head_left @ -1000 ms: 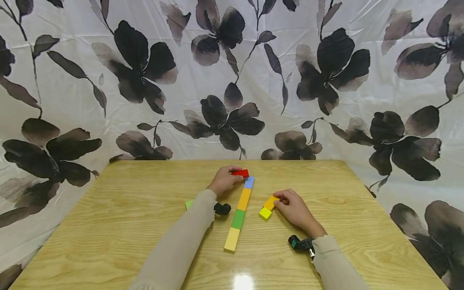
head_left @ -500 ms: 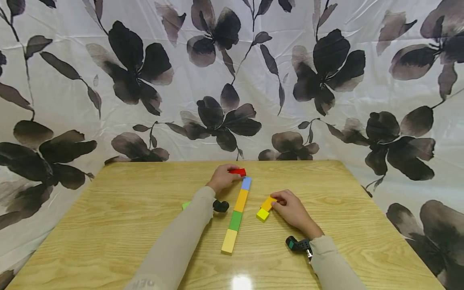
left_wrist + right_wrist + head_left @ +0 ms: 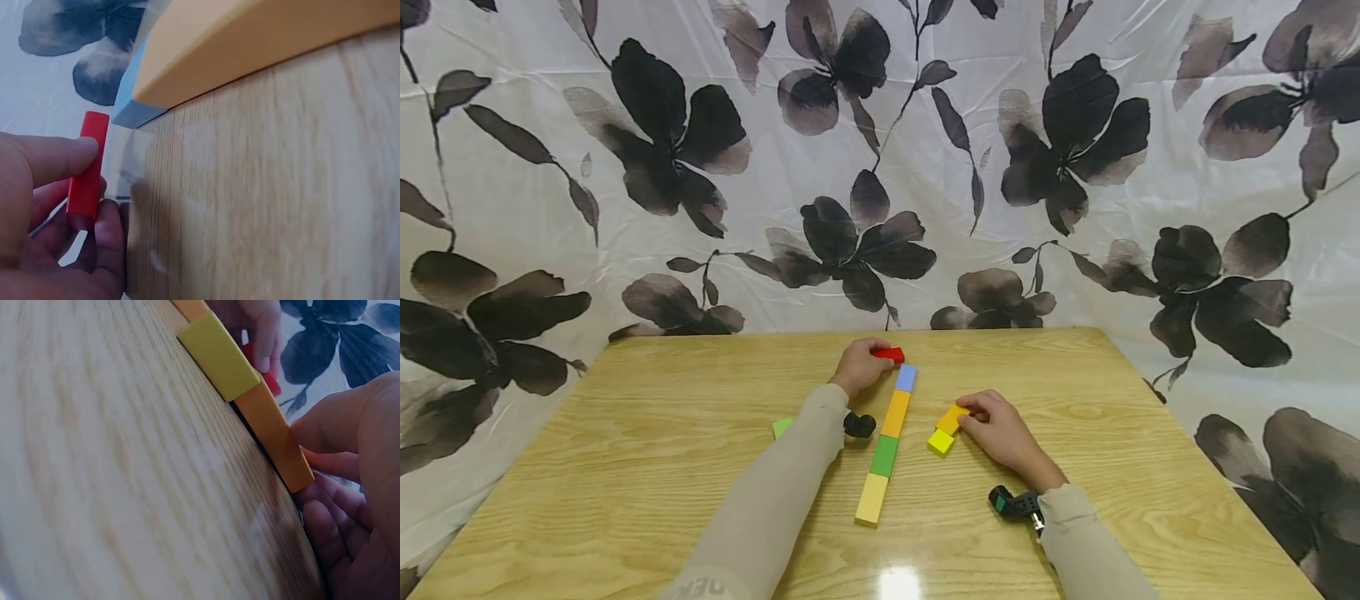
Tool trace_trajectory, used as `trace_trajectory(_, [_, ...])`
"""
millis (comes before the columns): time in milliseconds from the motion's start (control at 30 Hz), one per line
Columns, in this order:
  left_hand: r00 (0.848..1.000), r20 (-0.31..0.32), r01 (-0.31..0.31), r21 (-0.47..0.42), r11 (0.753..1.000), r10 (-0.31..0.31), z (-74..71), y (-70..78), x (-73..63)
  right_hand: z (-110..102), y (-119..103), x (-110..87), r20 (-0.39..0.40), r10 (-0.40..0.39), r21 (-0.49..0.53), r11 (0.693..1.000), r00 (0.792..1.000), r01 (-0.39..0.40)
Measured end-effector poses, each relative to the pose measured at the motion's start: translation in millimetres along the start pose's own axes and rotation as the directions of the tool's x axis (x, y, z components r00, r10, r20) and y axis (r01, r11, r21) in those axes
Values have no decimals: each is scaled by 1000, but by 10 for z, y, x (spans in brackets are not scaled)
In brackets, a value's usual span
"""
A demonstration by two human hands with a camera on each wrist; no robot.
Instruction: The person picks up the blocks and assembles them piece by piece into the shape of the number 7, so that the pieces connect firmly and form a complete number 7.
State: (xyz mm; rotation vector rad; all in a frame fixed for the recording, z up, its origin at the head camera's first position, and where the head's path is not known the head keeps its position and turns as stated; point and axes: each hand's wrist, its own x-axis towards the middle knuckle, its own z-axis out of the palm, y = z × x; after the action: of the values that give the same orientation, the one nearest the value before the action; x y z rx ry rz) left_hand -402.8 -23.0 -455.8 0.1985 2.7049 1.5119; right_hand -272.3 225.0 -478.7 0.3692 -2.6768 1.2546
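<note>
At the far end of the row, my left hand (image 3: 859, 367) pinches a red block (image 3: 87, 169) between thumb and fingers. The red block is just beyond the blue block (image 3: 906, 377), a little to its left. Below the blue block, an orange block (image 3: 896, 413), a green block (image 3: 884, 456) and a pale yellow block (image 3: 871, 499) continue the line toward me. To the right of this row, my right hand (image 3: 1006, 432) pinches a second orange block (image 3: 275, 437) by its far end. A bright yellow block (image 3: 940, 442) touches that block's near end.
A light green block (image 3: 782, 427) lies left of the row, partly hidden by the left sleeve (image 3: 775, 500). The wooden table (image 3: 662, 442) ends at a floral curtain (image 3: 850, 167) behind. Dark wrist cameras are strapped to both wrists.
The head view has drifted slightly, so everything appears a little further left. Both hands keep their grip on the red and orange blocks, which hardly move relative to the row.
</note>
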Motion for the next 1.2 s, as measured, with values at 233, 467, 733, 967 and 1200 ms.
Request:
trace_trajectory(233, [1000, -24, 18, 50, 999, -17, 12, 43, -16, 2, 0, 1, 9, 2, -11, 1000, 1000, -2])
trace_trajectory(467, [999, -45, 6, 100, 995, -2, 52, 50, -16, 3, -9, 1, 13, 13, -9, 1000, 1000, -13])
trace_trajectory(733, [998, -54, 2, 164, 986, 7, 79, 83, -20, -1, -9, 6, 3, 12, -24, 1000, 1000, -12])
trace_trajectory(967, [997, -81, 10, 215, 977, 8, 101, 102, -24, 1, -22, 10, 13, 8, -16, 1000, 1000, -7])
trace_trajectory(1200, [996, -84, 4, 254, 967, 18, 121, 106, -30, 3, -9, 8, 15, 8, -10, 1000, 1000, -8])
